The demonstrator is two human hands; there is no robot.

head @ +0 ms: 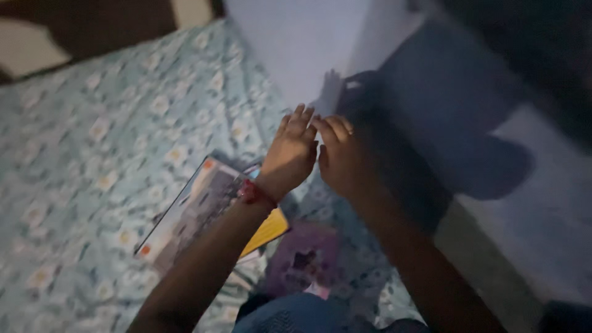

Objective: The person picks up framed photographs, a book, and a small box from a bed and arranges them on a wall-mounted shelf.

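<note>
The left hand (pixel 291 153) and the right hand (pixel 341 155) are raised side by side over the far edge of a bed, backs toward the camera, fingers stretched up toward a pale blue wall (pixel 296 43). The two hands are together, their inner edges touching or very nearly so, and neither one grips anything; the fingers are loosely extended, not curled around an object. The left wrist carries a red thread band (pixel 254 193).

Nearest below the hands, just under the left forearm, lies a flat rectangular book with a greyish pictured cover and an orange corner mark (pixel 185 216), resting on the bedsheet and tilted diagonally. A yellow sheet or cover (pixel 266 231) pokes out from beneath the forearm at the book's near edge. Beside these, between the two forearms, lies a purple item with a dark printed picture (pixel 302 256); the light is too dim to tell what kind of thing it is.

All of these rest on a light blue-green bedsheet with white flowers (pixel 98 123) that fills the left of the view. On the wall to the right falls the dark shadow (pixel 444 105) of the person's arms and head. A patch of blue cloth (pixel 296 314) shows at the bottom edge.
</note>
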